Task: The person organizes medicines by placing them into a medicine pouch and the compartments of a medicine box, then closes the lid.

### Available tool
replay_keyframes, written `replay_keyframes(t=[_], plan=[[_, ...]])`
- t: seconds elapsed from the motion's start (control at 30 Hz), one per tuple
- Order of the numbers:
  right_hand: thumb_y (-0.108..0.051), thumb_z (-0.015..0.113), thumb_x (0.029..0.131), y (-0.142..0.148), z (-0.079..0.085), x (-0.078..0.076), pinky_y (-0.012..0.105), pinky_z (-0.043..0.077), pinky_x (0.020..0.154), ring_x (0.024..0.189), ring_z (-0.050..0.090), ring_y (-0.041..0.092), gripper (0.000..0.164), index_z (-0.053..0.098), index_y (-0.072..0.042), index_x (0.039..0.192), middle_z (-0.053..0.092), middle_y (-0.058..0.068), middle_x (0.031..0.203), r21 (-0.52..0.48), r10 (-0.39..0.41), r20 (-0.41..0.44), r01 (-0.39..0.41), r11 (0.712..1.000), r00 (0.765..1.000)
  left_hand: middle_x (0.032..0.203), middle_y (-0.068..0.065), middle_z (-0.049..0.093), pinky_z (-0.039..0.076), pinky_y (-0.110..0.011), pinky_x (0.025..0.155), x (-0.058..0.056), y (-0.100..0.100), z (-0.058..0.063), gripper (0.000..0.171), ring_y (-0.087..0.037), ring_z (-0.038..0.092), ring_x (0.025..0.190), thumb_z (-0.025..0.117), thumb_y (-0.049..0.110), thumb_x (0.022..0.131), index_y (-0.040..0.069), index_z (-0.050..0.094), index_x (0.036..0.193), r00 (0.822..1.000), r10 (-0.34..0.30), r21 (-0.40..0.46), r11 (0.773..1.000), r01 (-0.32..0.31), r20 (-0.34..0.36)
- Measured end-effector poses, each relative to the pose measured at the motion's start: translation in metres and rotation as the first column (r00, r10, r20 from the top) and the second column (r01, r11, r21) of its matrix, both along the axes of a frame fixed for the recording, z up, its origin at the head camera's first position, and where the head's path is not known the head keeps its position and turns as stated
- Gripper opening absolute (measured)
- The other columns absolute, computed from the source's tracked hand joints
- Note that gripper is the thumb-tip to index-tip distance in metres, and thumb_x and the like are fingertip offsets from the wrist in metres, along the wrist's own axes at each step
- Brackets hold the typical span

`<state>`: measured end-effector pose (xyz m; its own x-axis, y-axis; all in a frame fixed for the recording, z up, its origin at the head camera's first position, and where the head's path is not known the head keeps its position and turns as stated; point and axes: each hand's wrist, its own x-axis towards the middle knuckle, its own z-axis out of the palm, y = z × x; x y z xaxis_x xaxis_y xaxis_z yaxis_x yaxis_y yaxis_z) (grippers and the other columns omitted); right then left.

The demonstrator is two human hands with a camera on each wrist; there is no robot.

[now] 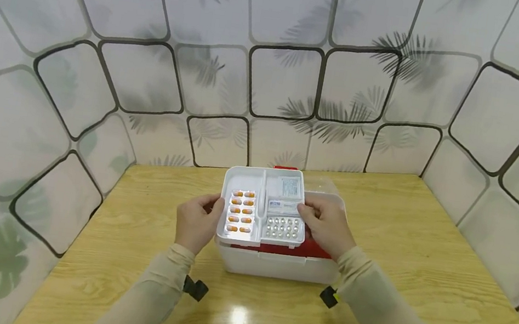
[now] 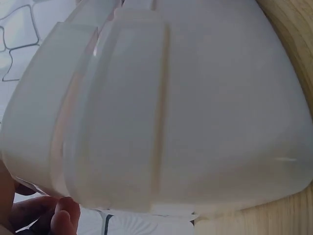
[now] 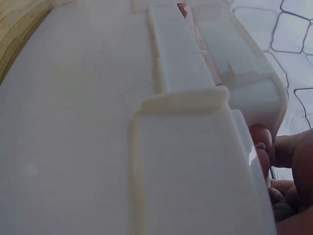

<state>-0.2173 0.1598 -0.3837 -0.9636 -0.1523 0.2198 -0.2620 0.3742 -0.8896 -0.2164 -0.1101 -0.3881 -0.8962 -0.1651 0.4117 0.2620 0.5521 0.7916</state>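
Observation:
Both hands hold a white compartment tray (image 1: 243,177) over a white box (image 1: 281,267) with a red part showing under the tray. My left hand (image 1: 197,223) pinches the tray's left edge, and my right hand (image 1: 329,227) grips its right edge. A blister pack of orange-and-white capsules (image 1: 241,211) lies in the left compartment. To its right are a sheet of round white tablets (image 1: 282,228), a flat printed packet (image 1: 283,206) and another packet (image 1: 292,187). In the left wrist view, fingertips (image 2: 63,218) show below the tray's edge (image 2: 41,107).
The box stands on a wooden table (image 1: 155,192). Behind it a red piece (image 1: 285,168) and some clear plastic (image 1: 323,185) stick out. Patterned curtain walls (image 1: 282,85) enclose the table's back and sides.

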Motion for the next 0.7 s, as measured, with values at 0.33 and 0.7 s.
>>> replay_keyframes(t=[0.33,0.7], plan=[[-0.019,0.058,0.097,0.002,-0.004,0.002,0.027,0.048,0.044,0.049,0.056,0.016,0.026,0.066,-0.002,0.116,0.065,0.004,0.065,0.064,0.007,0.06,-0.011,0.998,0.998,0.085,-0.007,0.071,0.053,-0.029,0.062,-0.003,0.0,-0.009,0.022,-0.017,0.063,0.073,0.066,0.021,0.09,0.004,0.075,0.1,0.995,0.007,0.004,1.0,-0.008,0.104],[-0.012,0.06,0.096,0.001,-0.012,0.002,0.027,0.05,0.044,0.055,0.063,0.016,0.035,0.058,0.0,0.129,0.071,0.011,0.103,-0.016,0.035,0.127,-0.033,0.999,0.991,0.078,-0.006,0.07,0.051,-0.028,0.057,0.0,0.0,-0.013,0.017,-0.017,0.061,0.067,0.067,0.018,0.088,0.004,0.076,0.092,0.994,0.022,-0.024,1.0,-0.02,0.11]])
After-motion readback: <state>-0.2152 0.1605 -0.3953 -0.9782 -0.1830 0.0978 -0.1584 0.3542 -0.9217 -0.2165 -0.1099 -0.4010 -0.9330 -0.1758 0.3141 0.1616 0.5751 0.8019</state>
